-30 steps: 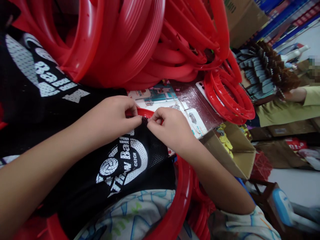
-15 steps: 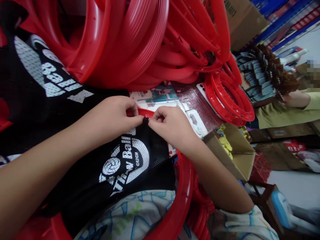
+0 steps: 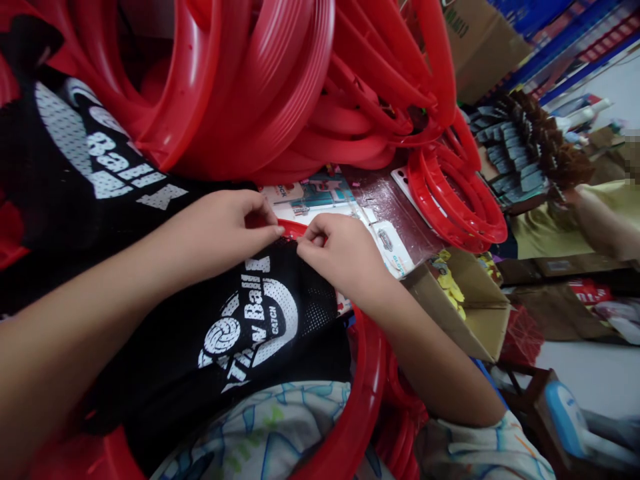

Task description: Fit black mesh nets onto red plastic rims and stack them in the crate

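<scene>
A black mesh fabric (image 3: 315, 313) with white "Throw Ball Catch" print is stretched across a large red plastic ring (image 3: 369, 380) leaning on my lap. Thumb and fingers of my left hand (image 3: 233, 223) are pinched at the fabric's edge, by the ring's far rim. Just to its right, my right hand (image 3: 345, 253) also pinches that edge, fingers curled. A short stretch of red rim with small studs shows between the two hands. The exact grip under my fingertips is partly hidden.
A big pile of red rings (image 3: 280, 87) rises behind my hands, with smaller red rings (image 3: 457, 200) at right. Printed packaging cards (image 3: 325, 193) lie beneath. An open carton (image 3: 475, 307) holds yellow pieces. Another person's arm (image 3: 605, 213) is at far right.
My left fingertips have shifted slightly left, away from the right hand, and more red rim shows between them. The other person's arm at right has moved.
</scene>
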`<state>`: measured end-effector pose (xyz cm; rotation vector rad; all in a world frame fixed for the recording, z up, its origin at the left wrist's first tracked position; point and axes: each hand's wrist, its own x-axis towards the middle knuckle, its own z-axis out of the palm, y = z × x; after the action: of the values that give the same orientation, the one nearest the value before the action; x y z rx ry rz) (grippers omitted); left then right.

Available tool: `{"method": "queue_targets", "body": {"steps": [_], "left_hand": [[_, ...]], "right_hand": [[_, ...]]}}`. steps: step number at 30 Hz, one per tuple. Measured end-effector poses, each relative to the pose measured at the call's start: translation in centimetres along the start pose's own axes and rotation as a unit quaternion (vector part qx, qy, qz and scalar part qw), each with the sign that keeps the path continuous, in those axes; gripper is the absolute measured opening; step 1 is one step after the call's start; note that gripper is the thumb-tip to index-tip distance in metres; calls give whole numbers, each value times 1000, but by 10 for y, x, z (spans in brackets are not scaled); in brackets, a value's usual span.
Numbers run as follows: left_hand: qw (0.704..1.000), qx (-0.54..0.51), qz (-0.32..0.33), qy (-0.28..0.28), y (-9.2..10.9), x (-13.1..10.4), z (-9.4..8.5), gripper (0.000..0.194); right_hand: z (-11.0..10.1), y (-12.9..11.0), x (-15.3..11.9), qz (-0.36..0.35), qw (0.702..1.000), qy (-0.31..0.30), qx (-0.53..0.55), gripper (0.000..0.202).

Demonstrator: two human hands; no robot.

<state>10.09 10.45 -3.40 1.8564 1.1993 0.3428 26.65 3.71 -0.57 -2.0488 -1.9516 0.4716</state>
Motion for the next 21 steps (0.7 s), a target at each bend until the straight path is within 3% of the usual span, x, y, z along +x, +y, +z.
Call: {"method": "queue_targets", "body": {"steps": [4, 6, 9, 11, 14, 17, 21], "left_hand": [[993, -95, -29, -62, -6, -1, -16, 37], [995, -45, -17, -82, -3, -4, -24, 37], [992, 113, -26, -57, 4, -9, -34, 41], [975, 216, -45, -32, 7, -11, -38, 46], [953, 294, -55, -47, 10, -12, -40, 56], [942, 328, -41, -56, 14, -12, -36, 60], [955, 294, 29, 24, 18, -10, -21, 52]], "right_hand": [[-11, -7, -21, -5, 999, -11, -51, 23], [-14, -13, -35, -8, 992, -83, -98, 30], [-9, -20, -49, -1, 972, -154, -178, 32], [0, -24, -51, -2, 968, -139, -209, 33], [13, -28, -44, -19, 967, -106, -233, 35], [17, -28, -36, -46, 963, -102, -245, 28], [11, -22, -32, -72, 980, -76, -170, 20]]}}
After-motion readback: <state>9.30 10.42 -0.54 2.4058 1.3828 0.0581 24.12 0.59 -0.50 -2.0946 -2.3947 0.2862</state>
